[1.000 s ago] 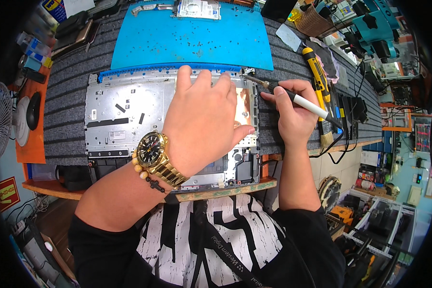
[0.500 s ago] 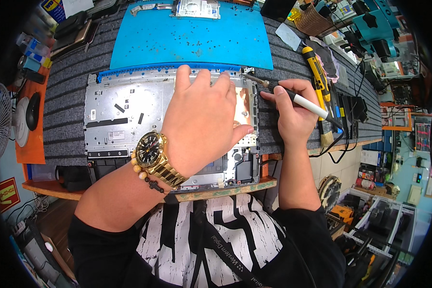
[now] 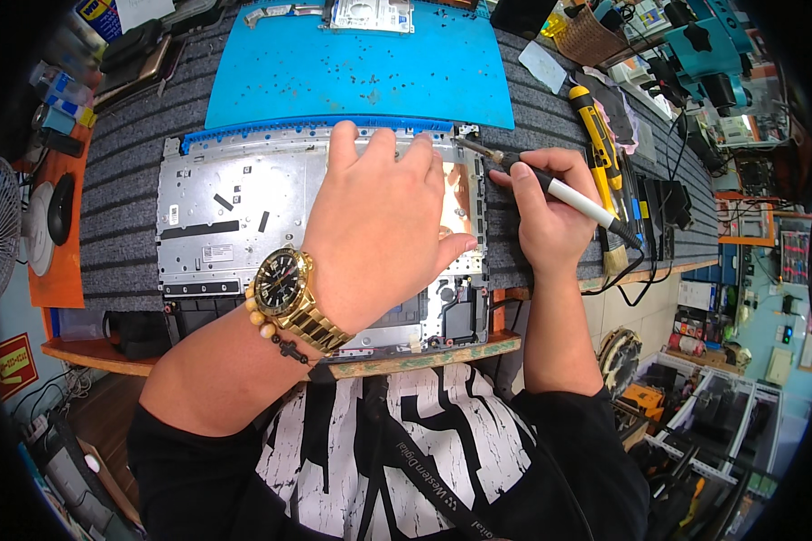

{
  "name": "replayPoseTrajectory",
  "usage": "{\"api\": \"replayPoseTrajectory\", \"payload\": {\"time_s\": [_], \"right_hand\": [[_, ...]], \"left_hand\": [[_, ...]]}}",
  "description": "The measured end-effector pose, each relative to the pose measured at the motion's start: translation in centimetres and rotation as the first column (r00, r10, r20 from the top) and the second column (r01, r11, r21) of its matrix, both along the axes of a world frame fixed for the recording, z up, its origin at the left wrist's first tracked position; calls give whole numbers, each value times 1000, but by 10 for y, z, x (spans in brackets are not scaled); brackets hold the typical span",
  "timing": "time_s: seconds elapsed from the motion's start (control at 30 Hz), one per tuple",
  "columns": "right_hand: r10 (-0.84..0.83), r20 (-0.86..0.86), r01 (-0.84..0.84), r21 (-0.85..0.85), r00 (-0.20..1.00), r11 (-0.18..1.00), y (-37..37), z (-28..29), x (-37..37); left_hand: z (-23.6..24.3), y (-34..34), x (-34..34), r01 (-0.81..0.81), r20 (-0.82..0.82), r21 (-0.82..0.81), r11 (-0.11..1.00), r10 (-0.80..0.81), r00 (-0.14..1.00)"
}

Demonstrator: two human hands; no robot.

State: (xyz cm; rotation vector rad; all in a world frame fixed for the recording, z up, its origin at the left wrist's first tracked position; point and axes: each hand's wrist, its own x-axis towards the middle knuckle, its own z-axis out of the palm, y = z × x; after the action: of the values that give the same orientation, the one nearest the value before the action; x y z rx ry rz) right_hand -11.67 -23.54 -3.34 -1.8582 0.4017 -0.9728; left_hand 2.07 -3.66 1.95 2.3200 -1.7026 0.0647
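1. Now, lettering first: the laptop chassis (image 3: 198,185) carries a small white label (image 3: 217,253) left of its middle and a narrow white tag (image 3: 174,214) near its left edge; the print is too fine to read.
2. Bigger writing sits around it: a blue-and-yellow can (image 3: 97,14) by the table's far left corner, a drive (image 3: 372,14) with a white printed label at the far edge, a red sign (image 3: 13,361) with yellow characters off to the left, pale lettering down the black lanyard (image 3: 433,487).
3. The chassis lies along the front edge of the table (image 3: 424,362), its far side close against a blue mat (image 3: 334,81).
4. Left hand (image 3: 379,216), wearing a gold watch (image 3: 281,279), is spread palm down over the chassis, thumb apart, fingertips reaching the blue strip (image 3: 244,135) along its far edge; how hard it presses, I cannot tell.
5. Right hand (image 3: 550,212) is clamped, thumb against fingers, on a black-and-white pen-shaped tool (image 3: 579,198); its tip is at the chassis's far right corner, contact unclear.
6. Against half a second ago, barely a change: left hand keeps its spread, tip stays at that corner, and the right hand sits a shade nearer the chassis.
7. Toward the table's right end lie a yellow-and-black tool (image 3: 594,126) and a brush (image 3: 614,259).
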Motion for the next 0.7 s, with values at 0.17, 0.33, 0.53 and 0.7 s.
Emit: {"api": "replayPoseTrajectory", "payload": {"time_s": [0.17, 0.33, 0.53, 0.7], "right_hand": [[0, 42, -1, 30, 999, 1000, 0, -1, 0], [-3, 55, -1, 63, 998, 998, 1, 0, 0], [7, 33, -8, 40, 999, 999, 0, 0, 0], [3, 39, -5, 53, 999, 999, 1, -1, 1]], "left_hand": [[1, 0, 0, 0, -17, 10, 1000, 0, 1000], [0, -1, -1, -1, -10, 9, 1000, 1, 1000], [0, 0, 0, -7, -1, 1, 1000, 7, 1000], [-1, 0, 0, -7, -4, 5, 1000, 7, 1000]]}}
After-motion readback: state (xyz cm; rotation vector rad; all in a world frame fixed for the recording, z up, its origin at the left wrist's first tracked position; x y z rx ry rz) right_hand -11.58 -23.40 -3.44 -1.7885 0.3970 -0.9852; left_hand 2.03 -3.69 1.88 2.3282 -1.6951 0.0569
